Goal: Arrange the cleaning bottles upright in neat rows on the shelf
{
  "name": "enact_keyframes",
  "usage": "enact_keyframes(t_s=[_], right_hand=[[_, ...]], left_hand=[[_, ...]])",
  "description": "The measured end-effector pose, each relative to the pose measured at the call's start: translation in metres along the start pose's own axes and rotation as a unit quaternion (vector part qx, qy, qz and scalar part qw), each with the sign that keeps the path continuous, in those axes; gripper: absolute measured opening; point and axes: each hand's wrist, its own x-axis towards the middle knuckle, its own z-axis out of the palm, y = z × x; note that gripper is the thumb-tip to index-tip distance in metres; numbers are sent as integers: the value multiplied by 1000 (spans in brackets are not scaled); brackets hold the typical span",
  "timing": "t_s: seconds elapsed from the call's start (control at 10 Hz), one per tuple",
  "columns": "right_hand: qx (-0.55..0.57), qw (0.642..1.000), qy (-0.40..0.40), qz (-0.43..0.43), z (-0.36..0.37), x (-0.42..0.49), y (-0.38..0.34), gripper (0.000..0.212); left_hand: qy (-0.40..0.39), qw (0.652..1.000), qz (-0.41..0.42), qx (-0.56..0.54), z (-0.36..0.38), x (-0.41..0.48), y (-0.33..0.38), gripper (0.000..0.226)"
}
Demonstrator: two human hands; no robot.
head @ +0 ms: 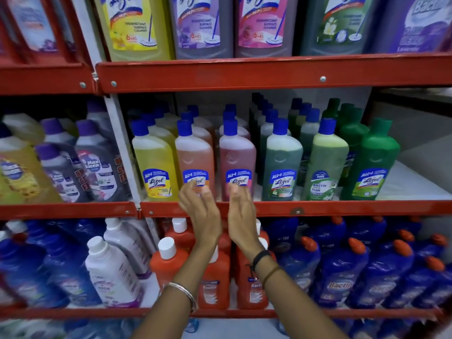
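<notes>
On the middle red shelf [342,209] stand upright rows of blue-capped cleaner bottles: yellow [154,157], orange [194,155], pink [237,155], dark green [282,160], pale green [326,157] and a solid green bottle [376,160]. My left hand [199,209] is raised in front of the orange bottle's label, fingers apart, holding nothing. My right hand [241,211] is raised just below the pink bottle's label, fingers apart and empty. Both hands hover at the shelf's front lip, palms facing each other.
Large cleaner bottles [203,25] fill the top shelf. Purple-capped grey bottles [97,165] lean in the left bay. Below stand white bottles [110,270], orange bottles [168,263] and blue bottles [342,272]. A bare white stretch of shelf [411,182] lies right of the green bottle.
</notes>
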Motion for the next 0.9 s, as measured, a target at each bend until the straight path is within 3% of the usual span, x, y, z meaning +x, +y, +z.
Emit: enact_keyframes(t_s=[0.1,0.2,0.3,0.4,0.5,0.6,0.7,0.8,0.9], right_hand=[[-47,997,-66,22,26,21,14,61],[-110,992,-58,22,47,35,21,97],[-117,993,-32,-2,53,40,27,103],[-148,988,20,-27,51,38,26,72],[-139,984,70,-91,59,24,12,56],[-88,991,-61,-79,83,26,1,62],[-122,977,-176,1,106,34,-3,73],[-126,977,-173,26,119,34,-1,90],[-102,983,-147,29,110,29,-7,74]], left_hand=[[-17,997,-69,-16,-12,23,-8,71],[-102,991,-84,-11,-17,41,-24,80],[-139,986,-90,4,-19,45,-34,78],[-150,986,-78,7,-25,46,-34,92],[-14,998,-57,19,-41,51,-26,64],[81,994,-75,13,-62,75,-28,66],[37,992,-122,0,-70,95,-41,53],[13,993,-114,5,-73,94,-43,48],[24,994,-107,23,-74,86,-44,66]])
